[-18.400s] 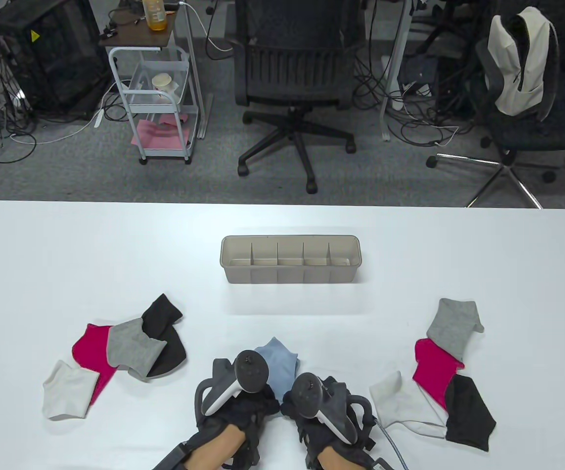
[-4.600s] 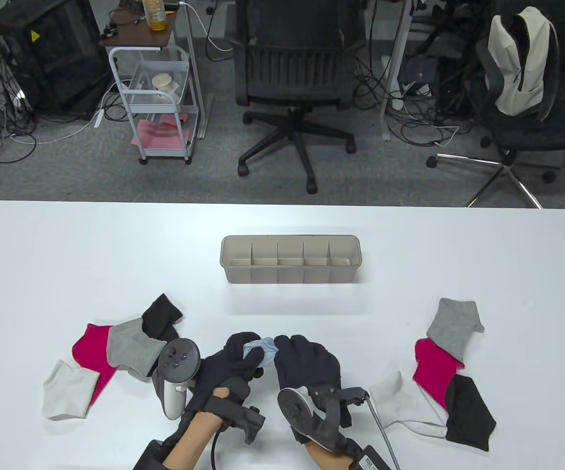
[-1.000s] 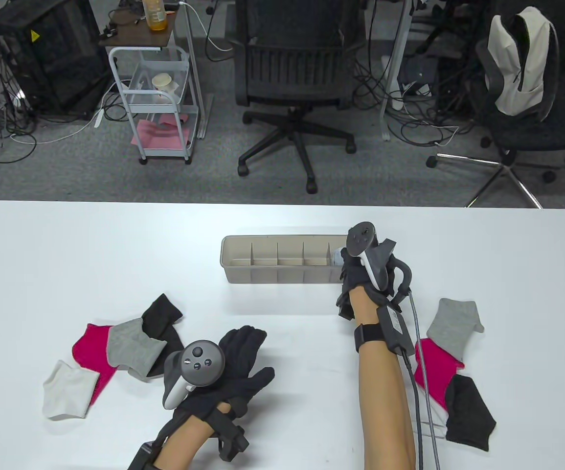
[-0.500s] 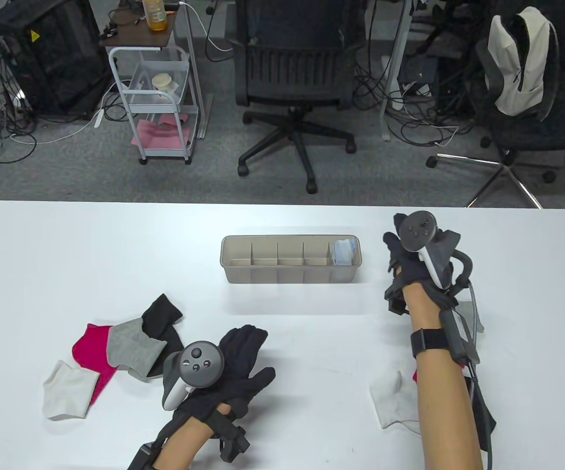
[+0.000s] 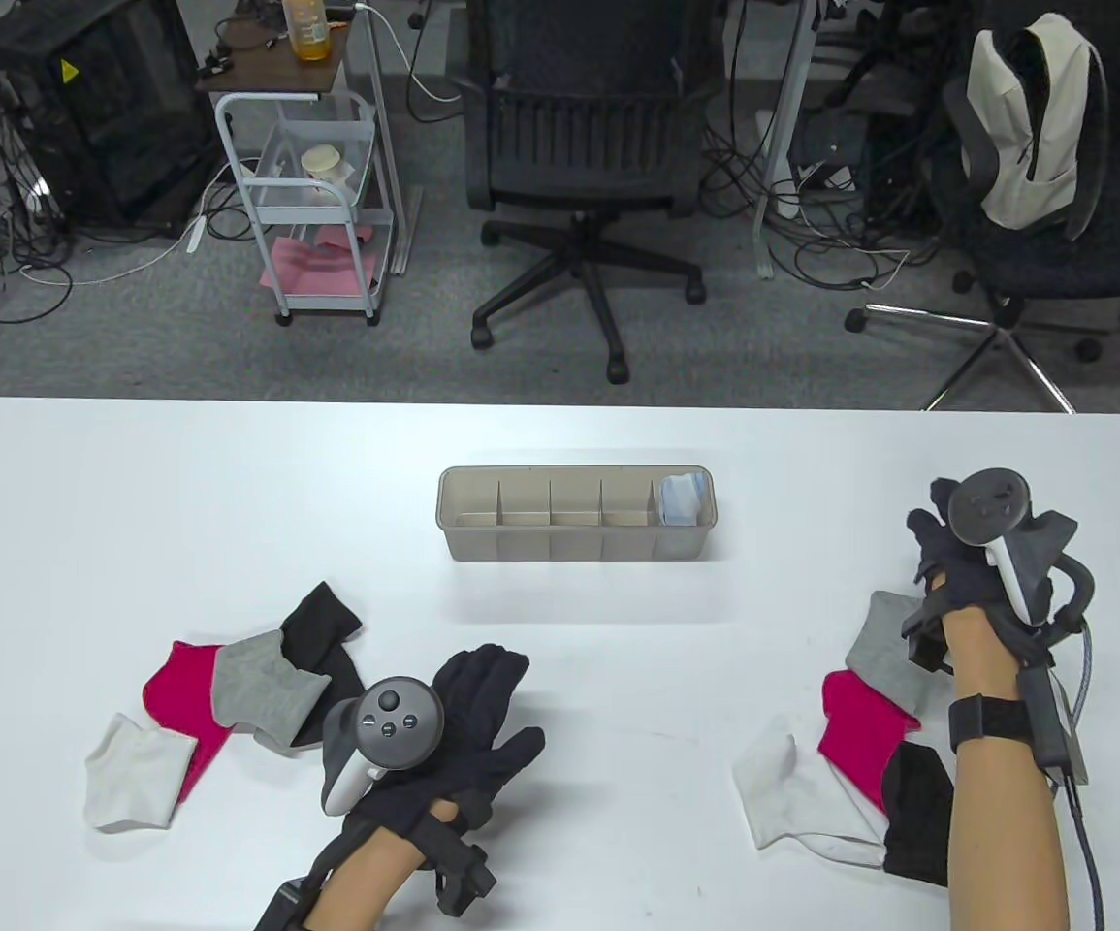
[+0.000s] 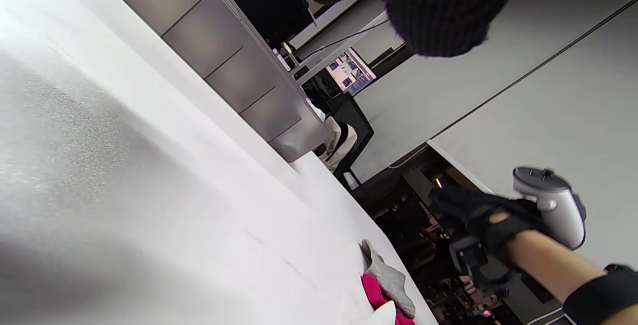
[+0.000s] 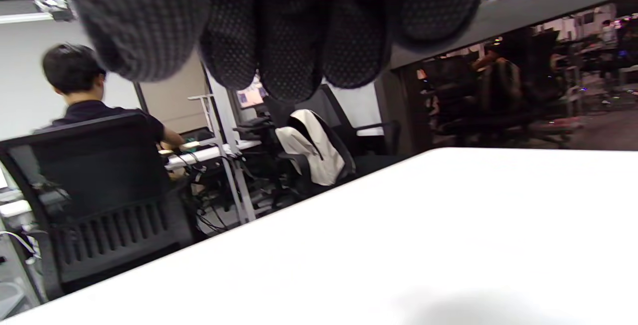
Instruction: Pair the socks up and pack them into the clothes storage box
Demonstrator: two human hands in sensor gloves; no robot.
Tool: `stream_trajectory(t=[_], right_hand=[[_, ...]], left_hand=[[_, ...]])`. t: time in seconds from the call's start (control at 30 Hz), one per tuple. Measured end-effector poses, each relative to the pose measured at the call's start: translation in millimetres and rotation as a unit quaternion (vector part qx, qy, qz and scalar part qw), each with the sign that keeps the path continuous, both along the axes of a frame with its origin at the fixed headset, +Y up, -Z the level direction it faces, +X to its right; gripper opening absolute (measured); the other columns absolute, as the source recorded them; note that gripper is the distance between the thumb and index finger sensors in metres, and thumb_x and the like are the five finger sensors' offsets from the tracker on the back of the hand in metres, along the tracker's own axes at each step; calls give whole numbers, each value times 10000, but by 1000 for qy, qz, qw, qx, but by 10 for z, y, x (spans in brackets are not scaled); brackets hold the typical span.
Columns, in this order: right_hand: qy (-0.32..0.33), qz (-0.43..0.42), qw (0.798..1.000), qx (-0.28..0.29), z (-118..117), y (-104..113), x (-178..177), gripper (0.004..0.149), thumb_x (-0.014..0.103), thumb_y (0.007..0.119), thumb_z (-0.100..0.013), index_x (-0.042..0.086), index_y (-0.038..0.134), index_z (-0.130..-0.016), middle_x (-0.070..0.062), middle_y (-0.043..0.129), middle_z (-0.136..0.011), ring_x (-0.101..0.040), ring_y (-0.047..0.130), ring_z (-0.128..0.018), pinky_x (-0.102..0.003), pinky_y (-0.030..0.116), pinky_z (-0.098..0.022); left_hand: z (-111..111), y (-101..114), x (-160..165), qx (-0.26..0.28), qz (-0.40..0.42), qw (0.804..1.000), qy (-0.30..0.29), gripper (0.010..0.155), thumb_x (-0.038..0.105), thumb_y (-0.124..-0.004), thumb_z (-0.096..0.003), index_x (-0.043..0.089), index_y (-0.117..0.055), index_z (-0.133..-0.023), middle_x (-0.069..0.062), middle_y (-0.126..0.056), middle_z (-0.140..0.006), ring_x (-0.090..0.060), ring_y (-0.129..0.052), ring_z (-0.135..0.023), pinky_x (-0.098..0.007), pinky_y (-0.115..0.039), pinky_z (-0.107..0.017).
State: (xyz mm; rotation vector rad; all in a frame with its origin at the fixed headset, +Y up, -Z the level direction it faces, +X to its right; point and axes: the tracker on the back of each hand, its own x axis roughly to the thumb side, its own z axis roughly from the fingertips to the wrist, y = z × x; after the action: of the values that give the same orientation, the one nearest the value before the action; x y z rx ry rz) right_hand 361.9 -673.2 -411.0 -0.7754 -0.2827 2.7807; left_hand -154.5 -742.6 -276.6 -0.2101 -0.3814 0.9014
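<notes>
The beige storage box [image 5: 482, 543] stands mid-table, and a rolled blue sock pair [image 5: 684, 501] fills its rightmost compartment. My left hand [image 5: 492, 693] lies flat on the table, fingers spread, holding nothing. Beside it is a pile of a white sock [image 5: 133, 771], a pink sock [image 5: 181, 689], a grey sock [image 5: 264, 689] and a black sock [image 5: 322, 621]. My right hand [image 5: 933, 543] hovers empty over the right pile, just above its grey sock [image 5: 880, 650]. That pile also has a pink sock [image 5: 860, 727], a white sock [image 5: 792, 790] and a black sock [image 5: 913, 805]. Loosely curled right fingers [image 7: 299, 26] hang in the right wrist view.
The other box compartments [image 5: 574, 509] hold nothing. Beyond the table's far edge stand an office chair [image 5: 579, 145], a small cart [image 5: 312, 184] and a second chair with a backpack [image 5: 1030, 126]. A person sits at a far desk [image 7: 84, 95].
My right hand left the blue pair in the rightmost compartment, then swung right and back toward me to above the right sock pile. The left hand stayed put.
</notes>
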Motion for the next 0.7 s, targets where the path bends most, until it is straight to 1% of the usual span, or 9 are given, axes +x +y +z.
stream_trajectory(t=[0.13, 0.27, 0.37, 0.47, 0.53, 0.6, 0.63, 0.67, 0.7], right_hand=[[-21, -10, 999, -35, 44, -339, 253, 516, 505, 824, -385, 397, 792, -889, 38, 840, -1024, -257, 811, -869, -449, 701, -622], [-37, -32, 995, -82, 51, -650, 412, 534, 508, 825, -385, 411, 770, -907, 4, 764, -1076, -284, 761, -896, -459, 672, -636], [-44, -44, 993, -96, 38, -786, 458, 545, 507, 831, -382, 422, 756, -915, -16, 726, -1097, -289, 749, -893, -460, 660, -640], [-45, -58, 989, -126, 7, -925, 471, 571, 510, 843, -373, 429, 735, -929, -39, 677, -1120, -293, 719, -900, -465, 635, -654], [-46, -67, 984, -157, -18, -1017, 461, 599, 508, 849, -370, 429, 706, -946, -64, 632, -1136, -296, 698, -903, -468, 614, -665], [-47, -68, 982, -169, -39, -1086, 452, 620, 500, 862, -365, 430, 687, -956, -79, 607, -1141, -295, 689, -898, -468, 604, -669], [-47, -69, 981, -174, -47, -1119, 450, 640, 496, 871, -361, 430, 669, -964, -88, 601, -1140, -295, 688, -894, -468, 601, -670], [-45, -73, 980, -178, -51, -1143, 450, 692, 499, 884, -350, 441, 615, -985, -97, 582, -1144, -292, 685, -892, -468, 597, -673], [-44, -84, 978, -183, -58, -1177, 452, 728, 489, 894, -350, 439, 573, -1002, -100, 539, -1152, -290, 669, -893, -468, 587, -678]], left_hand=[[-25, -36, -35, -6, -7, 1000, 10, 792, 477, -699, -507, 179, -314, -1131, -208, -201, -1220, -503, -106, -1097, -755, -158, -677], [-41, -60, -63, -10, -13, 1000, 19, 792, 478, -698, -507, 180, -313, -1131, -208, -201, -1220, -502, -109, -1097, -754, -159, -677], [-48, -73, -72, -12, -15, 1000, 25, 791, 479, -697, -507, 179, -315, -1131, -209, -203, -1219, -504, -110, -1096, -754, -161, -677], [-53, -88, -76, -14, -18, 999, 30, 791, 480, -697, -506, 179, -317, -1131, -210, -204, -1219, -505, -112, -1096, -754, -162, -677], [-52, -92, -77, -15, -21, 999, 32, 791, 479, -697, -506, 178, -317, -1131, -210, -204, -1219, -505, -113, -1096, -754, -163, -677], [-48, -89, -81, -15, -23, 999, 35, 791, 480, -697, -506, 178, -317, -1131, -208, -204, -1219, -504, -111, -1096, -754, -162, -677], [-47, -89, -83, -15, -23, 999, 36, 790, 480, -697, -506, 177, -320, -1131, -209, -206, -1219, -504, -112, -1096, -754, -164, -677], [-47, -90, -85, -16, -24, 999, 37, 791, 479, -697, -506, 177, -318, -1131, -209, -204, -1219, -503, -111, -1097, -754, -163, -677], [-46, -89, -88, -16, -24, 999, 38, 791, 479, -696, -507, 177, -317, -1131, -210, -205, -1218, -504, -113, -1096, -754, -164, -677]])
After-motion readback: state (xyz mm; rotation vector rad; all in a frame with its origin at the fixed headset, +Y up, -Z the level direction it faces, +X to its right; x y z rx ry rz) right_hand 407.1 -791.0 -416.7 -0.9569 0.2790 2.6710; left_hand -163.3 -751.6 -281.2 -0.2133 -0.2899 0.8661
